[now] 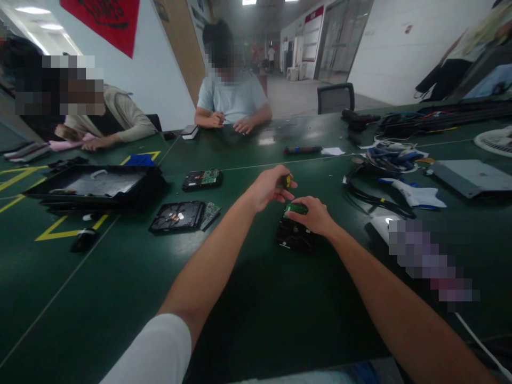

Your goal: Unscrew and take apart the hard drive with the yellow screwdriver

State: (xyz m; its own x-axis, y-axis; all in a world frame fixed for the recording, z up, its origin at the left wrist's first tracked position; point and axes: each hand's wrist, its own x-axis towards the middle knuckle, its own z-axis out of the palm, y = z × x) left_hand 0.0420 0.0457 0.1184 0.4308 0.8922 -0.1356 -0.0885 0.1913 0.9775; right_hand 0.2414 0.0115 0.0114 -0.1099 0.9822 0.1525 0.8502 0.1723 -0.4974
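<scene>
While the left hand (pixel 266 189) is raised above the bench (pixel 256 309), its grip curled around a small yellow-and-black object (pixel 287 182), the right hand (pixel 317 216) sits lower, its grip pinching a green piece (pixel 296 208) between thumb and fingers. Below the right hand, a black hard drive (pixel 295 238) lies on the bench; whether the green piece touches it cannot be determined. To the left, a second drive (pixel 176 216) lies just beside a circuit board (pixel 210 215). Opposite sits a person (pixel 232 98) in a light blue shirt.
</scene>
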